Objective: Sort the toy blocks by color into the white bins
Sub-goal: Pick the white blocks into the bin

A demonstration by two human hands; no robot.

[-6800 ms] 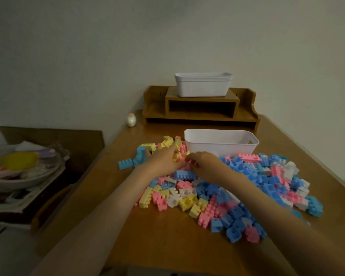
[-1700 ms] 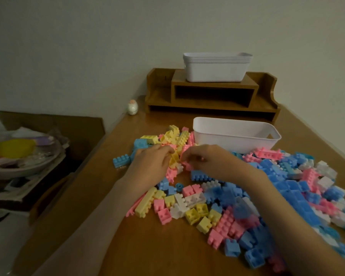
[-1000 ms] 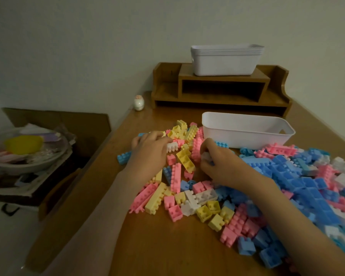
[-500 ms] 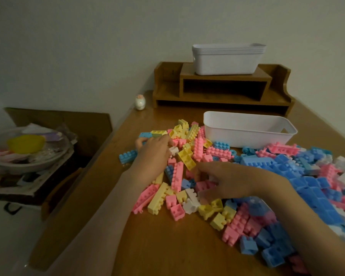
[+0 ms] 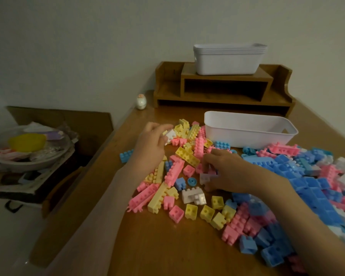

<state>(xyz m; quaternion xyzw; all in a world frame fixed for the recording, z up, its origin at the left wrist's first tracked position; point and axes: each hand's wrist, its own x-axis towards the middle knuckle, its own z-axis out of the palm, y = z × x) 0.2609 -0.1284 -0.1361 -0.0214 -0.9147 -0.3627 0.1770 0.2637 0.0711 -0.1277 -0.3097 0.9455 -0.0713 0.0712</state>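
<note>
Left hand (image 5: 151,145) risen, white block (image 5: 170,135) at fingertips; right hand (image 5: 229,172) pinching pale block (image 5: 206,178).

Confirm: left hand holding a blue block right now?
No, the left hand pinches a white block at its fingertips, above the yellow and pink blocks.

Wall (image 5: 88,46): plain, pale, matte.
Light: dim and even.
Table (image 5: 167,246): brown wood, far end against the wall.
Shelf (image 5: 167,84): wooden desktop unit at the table's far end, with a raised middle tier over an open slot and a curved side panel at right.
Figurine (image 5: 141,102): small, pale, egg-shaped, on the table just left of the shelf.
Box (image 5: 58,118): brown cardboard, left of the table, flap up.
Bowl (image 5: 28,162): clear, over the box, holding a yellow item and clutter.
Floor (image 5: 8,236): pale, smooth.
</note>
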